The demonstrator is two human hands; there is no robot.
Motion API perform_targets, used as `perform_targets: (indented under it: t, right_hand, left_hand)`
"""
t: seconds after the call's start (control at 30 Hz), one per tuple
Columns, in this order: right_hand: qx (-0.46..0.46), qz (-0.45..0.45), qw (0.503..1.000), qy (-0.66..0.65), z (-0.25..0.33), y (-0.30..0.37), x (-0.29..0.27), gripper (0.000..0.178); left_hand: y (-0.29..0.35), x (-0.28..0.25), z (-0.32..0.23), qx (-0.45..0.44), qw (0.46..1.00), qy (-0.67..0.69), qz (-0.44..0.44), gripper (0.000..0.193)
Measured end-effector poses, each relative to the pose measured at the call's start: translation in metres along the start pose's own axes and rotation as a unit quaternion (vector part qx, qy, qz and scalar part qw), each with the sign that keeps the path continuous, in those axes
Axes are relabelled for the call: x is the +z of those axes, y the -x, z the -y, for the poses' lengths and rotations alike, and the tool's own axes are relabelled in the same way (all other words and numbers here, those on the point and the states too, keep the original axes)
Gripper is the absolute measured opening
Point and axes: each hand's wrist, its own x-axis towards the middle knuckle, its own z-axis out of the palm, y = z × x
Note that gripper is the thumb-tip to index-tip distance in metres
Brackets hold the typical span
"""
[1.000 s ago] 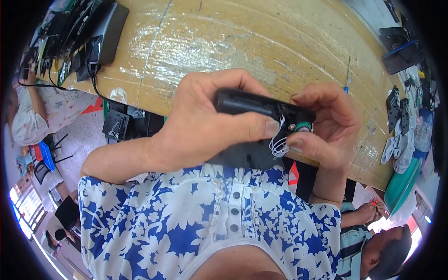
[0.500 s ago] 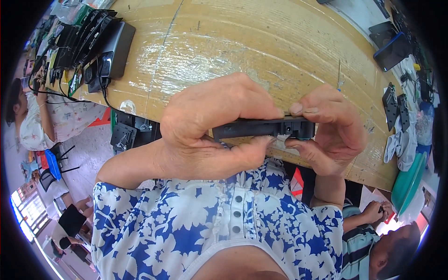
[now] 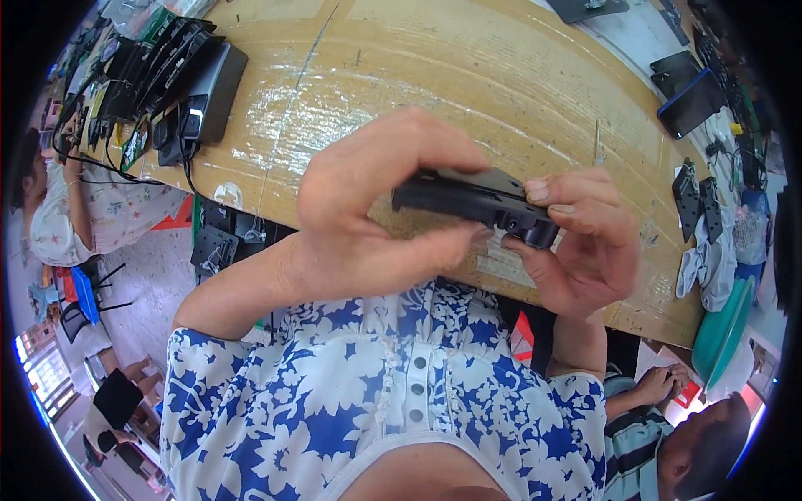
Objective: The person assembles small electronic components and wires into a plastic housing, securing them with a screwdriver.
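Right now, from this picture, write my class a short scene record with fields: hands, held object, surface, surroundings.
Left hand: curled around the left part of a black casing
Right hand: pinching the casing's right end
Casing pose: tilted, its right end lower in the picture
Surface: tan table with shiny patches
Far left: stacked black parts
Far right: dark blue-edged device; green basin
Lower right: person in striped top

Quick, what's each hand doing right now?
Left hand: closed, holding the left part of a long black plastic casing.
Right hand: closed, pinching the right end of that same casing.
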Motion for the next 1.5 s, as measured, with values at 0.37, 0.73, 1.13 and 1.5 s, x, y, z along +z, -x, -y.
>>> perform_targets:
  t: [0.37,0.73,1.13,1.5]
  right_hand:
    - [0.055,-0.010,0.997,-0.046,0.018,0.001,0.010,0.062]
    - [0.030,0.071,0.996,0.046,0.014,-0.004,0.003,0.064]
    - [0.126,0.071,0.988,0.054,0.014,-0.003,-0.004,0.059]
    - [0.167,0.055,0.983,0.057,0.017,-0.004,-0.005,0.053]
  left_hand:
    - [-0.055,0.010,0.049,-0.278,0.893,0.337,0.105,0.082]
    - [-0.054,0.049,0.090,-0.288,0.634,0.671,0.254,0.092]
    - [-0.046,0.060,0.097,-0.291,0.588,0.702,0.278,0.098]
    - [-0.055,0.050,0.088,-0.316,0.688,0.612,0.229,0.087]
